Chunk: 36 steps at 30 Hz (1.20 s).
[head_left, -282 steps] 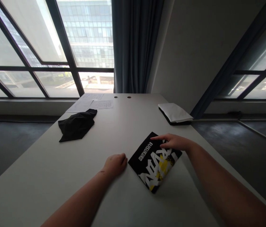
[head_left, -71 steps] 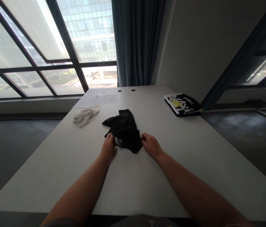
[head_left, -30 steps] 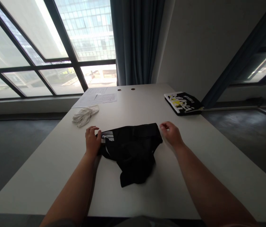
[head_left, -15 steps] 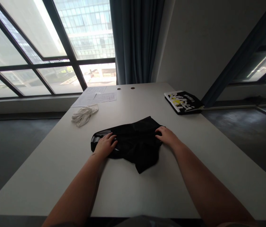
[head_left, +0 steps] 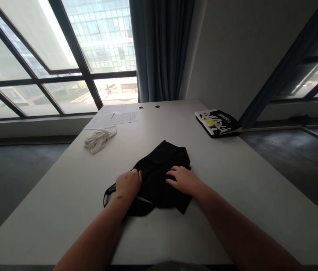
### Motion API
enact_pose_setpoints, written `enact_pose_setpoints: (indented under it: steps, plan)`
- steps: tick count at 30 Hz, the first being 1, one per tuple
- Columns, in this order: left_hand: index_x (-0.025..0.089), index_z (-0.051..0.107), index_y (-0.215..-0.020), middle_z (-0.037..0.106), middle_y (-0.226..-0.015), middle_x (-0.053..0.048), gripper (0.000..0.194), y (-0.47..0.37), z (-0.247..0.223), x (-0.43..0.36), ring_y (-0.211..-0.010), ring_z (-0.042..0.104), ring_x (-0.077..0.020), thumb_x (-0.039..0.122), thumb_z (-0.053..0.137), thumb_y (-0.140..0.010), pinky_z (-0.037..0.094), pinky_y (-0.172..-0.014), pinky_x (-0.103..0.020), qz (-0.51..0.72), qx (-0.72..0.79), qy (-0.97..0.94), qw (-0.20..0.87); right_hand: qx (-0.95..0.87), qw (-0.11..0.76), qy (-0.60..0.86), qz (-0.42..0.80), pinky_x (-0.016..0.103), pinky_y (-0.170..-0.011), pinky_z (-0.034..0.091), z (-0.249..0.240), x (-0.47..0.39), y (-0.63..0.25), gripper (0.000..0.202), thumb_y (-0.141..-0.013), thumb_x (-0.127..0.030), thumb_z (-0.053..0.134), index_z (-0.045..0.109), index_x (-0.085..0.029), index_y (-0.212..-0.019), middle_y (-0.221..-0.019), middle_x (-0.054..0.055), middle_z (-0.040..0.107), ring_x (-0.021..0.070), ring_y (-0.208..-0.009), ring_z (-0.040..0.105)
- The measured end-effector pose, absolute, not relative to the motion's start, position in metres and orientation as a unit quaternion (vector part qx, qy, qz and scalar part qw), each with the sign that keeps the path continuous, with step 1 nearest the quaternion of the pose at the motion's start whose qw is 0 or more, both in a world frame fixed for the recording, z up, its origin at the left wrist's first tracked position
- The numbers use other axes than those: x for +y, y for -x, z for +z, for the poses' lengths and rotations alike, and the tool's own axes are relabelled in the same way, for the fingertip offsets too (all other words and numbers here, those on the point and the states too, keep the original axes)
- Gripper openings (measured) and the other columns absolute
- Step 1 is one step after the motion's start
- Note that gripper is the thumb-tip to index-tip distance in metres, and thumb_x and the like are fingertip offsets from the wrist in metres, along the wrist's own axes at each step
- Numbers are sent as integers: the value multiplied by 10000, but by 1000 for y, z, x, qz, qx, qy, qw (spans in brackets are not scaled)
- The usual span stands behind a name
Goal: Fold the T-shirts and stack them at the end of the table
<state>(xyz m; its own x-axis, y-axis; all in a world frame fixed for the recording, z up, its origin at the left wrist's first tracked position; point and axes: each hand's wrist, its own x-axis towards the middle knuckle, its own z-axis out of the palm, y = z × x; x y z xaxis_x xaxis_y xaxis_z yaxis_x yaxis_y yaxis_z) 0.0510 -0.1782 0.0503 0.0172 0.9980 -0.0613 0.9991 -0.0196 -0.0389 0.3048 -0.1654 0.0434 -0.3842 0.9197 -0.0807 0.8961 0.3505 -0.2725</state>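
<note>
A black T-shirt (head_left: 159, 158) lies bunched and partly folded on the white table (head_left: 159, 241), with a short sleeve-like flap toward me at the right. Grey and white print shows at its left end. My left hand (head_left: 130, 183) is closed on the cloth near that end, fingers curled under and partly hidden. On the right half of the shirt rests my right hand (head_left: 183, 180), palm down with its fingers apart. A small white tag-like spot shows at the shirt's right edge.
A crumpled white cloth (head_left: 100, 139) lies at the left, in front of several printed sheets (head_left: 119, 116). At the back right is a black folded item (head_left: 218, 122) with white and yellow print. Two round holes sit near the table's far edge.
The shirt's left part has been drawn inward and toward me, so it lies more compact. My left hand has closed on the cloth; my right hand has moved left and nearer, onto the shirt.
</note>
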Motion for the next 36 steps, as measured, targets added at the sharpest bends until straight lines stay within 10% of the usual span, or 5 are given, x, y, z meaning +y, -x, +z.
enact_pose_setpoints:
  steps: [7, 13, 22, 36]
  plan:
    - [201, 720, -981, 763, -881, -111, 321, -63, 50, -194, -845, 739, -276, 361, 445, -1024, 518, -738, -347, -61, 471, -874, 101, -729, -35, 681, 48, 783, -1133, 125, 32, -155, -311, 527, -975, -419, 587, 546, -309, -1489, -1652, 114, 354, 427, -1526, 223]
    - [236, 713, -920, 757, -815, -10, 245, -64, 42, -200, -748, 704, -155, 315, 498, -1006, 519, -735, -255, 134, 363, -890, 241, -764, 2, 645, 15, 616, -1198, 215, 17, -157, -302, 481, -1014, -403, 503, 638, -105, -1367, -1482, 253, 538, 375, -1411, 458]
    - [206, 513, -1446, 539, -1504, -118, 565, -51, -1, -163, -1386, 494, -288, 287, 657, -906, 412, -1160, -460, 202, 482, -848, 90, -894, 70, 419, 140, 514, -1258, 216, -2, -137, -297, 620, -949, -385, 623, 514, -162, -1517, -1613, 158, 411, 302, -1510, 352]
    - [206, 661, -1056, 664, -1140, -113, 200, 37, 22, -124, -979, 671, -270, 267, 507, -944, 511, -812, -363, 127, 795, -593, -17, -769, 213, 601, 39, 521, -1216, 295, -19, -105, -350, 405, -948, -302, 565, 680, -171, -1313, -1476, 176, 531, 308, -1401, 469]
